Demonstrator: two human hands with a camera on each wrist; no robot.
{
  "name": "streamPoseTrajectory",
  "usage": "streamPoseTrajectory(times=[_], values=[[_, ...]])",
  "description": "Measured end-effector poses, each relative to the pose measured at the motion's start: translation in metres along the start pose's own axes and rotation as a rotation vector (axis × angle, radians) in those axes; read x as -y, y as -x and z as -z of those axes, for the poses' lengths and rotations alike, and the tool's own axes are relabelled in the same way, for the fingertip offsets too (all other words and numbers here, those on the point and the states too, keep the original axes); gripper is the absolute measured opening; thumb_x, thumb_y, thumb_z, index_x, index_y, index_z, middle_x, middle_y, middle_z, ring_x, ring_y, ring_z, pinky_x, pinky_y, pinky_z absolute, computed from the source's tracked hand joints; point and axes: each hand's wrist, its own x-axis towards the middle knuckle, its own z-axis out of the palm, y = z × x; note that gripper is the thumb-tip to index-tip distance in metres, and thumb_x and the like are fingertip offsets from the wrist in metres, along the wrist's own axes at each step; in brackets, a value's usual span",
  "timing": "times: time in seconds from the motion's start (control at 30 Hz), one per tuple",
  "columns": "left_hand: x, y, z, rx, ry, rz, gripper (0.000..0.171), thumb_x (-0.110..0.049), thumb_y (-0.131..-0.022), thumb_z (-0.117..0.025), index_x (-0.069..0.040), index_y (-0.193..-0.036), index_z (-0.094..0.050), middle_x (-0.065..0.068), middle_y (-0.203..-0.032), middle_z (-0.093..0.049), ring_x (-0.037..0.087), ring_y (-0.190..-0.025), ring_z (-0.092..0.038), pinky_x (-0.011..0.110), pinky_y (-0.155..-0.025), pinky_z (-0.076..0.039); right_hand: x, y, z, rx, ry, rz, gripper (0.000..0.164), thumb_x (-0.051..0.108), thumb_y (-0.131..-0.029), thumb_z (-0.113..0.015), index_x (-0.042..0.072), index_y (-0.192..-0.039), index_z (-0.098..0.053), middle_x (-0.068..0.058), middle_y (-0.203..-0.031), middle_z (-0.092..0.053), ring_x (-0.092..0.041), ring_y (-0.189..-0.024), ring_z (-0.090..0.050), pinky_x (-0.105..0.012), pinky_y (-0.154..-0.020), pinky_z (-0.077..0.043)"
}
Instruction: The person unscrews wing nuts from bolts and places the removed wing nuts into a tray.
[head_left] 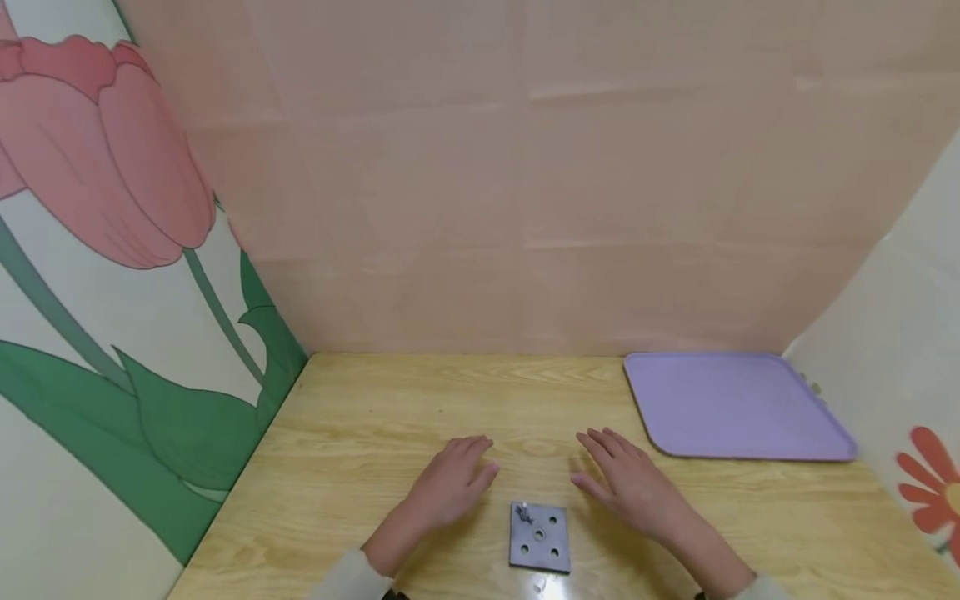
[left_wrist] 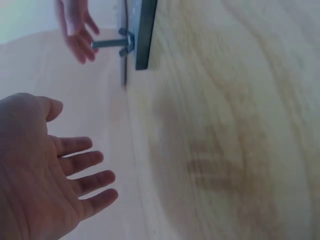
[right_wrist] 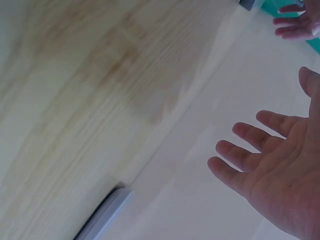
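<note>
A square grey metal plate (head_left: 538,552) with several round holes lies on the wooden table. At its far left corner stands a bolt (left_wrist: 105,44) carrying a wing nut (left_wrist: 128,43); the left wrist view has them side-on. My left hand (head_left: 452,483) hovers to the left of the plate, palm inward, fingers spread and holding nothing. On the other side my right hand (head_left: 633,487) is likewise raised over the table with fingers loosely extended. Neither hand touches the plate. In the right wrist view only a small corner of the plate (right_wrist: 246,4) shows.
A shallow purple tray (head_left: 738,404) sits at the table's back right, beyond my right hand. A pinkish-brown covering (head_left: 525,183) rises behind the wood-grain table (head_left: 360,433). Walls flank both sides, the left one bearing a painted tulip (head_left: 97,150).
</note>
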Motion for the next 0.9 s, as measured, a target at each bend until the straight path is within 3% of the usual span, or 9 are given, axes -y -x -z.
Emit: streamPoseTrajectory(times=[0.13,0.43,0.63,0.9], values=[[-0.004,0.004,-0.003,0.012,0.019,-0.019,0.066,-0.057,-0.096,-0.017,-0.013,-0.137,-0.043,0.003,-0.139,-0.047,0.021,-0.129,-0.041,0.044,-0.106,-0.034,0.01,0.002,-0.001,0.025,-0.008,0.013,0.069,0.059,-0.088,-0.046,0.013,-0.139,-0.042,-0.01,-0.14,-0.045,-0.036,-0.13,-0.037,-0.057,-0.102,-0.033],[-0.012,0.01,-0.008,0.049,0.015,-0.044,0.06,-0.055,-0.096,-0.024,-0.016,-0.135,-0.046,0.0,-0.134,-0.051,0.018,-0.123,-0.046,0.04,-0.102,-0.039,0.026,0.008,-0.004,0.067,-0.024,0.092,0.066,0.055,-0.085,-0.056,0.013,-0.135,-0.048,-0.01,-0.134,-0.05,-0.032,-0.123,-0.047,-0.053,-0.099,-0.039],[-0.016,0.013,-0.014,0.075,0.019,-0.047,0.051,-0.049,-0.096,-0.035,-0.018,-0.134,-0.048,0.0,-0.132,-0.053,0.018,-0.121,-0.048,0.039,-0.1,-0.041,0.03,0.012,-0.005,0.138,-0.022,0.11,0.069,0.058,-0.085,-0.054,0.014,-0.137,-0.046,-0.009,-0.136,-0.048,-0.029,-0.122,-0.047,-0.05,-0.098,-0.041],[-0.019,0.016,-0.02,0.093,0.006,-0.086,0.049,-0.049,-0.096,-0.035,-0.019,-0.132,-0.05,-0.004,-0.13,-0.053,0.014,-0.12,-0.047,0.036,-0.1,-0.042,0.034,0.016,-0.01,0.18,-0.007,0.157,0.073,0.062,-0.082,-0.053,0.013,-0.135,-0.048,-0.009,-0.135,-0.049,-0.028,-0.124,-0.045,-0.049,-0.099,-0.04]])
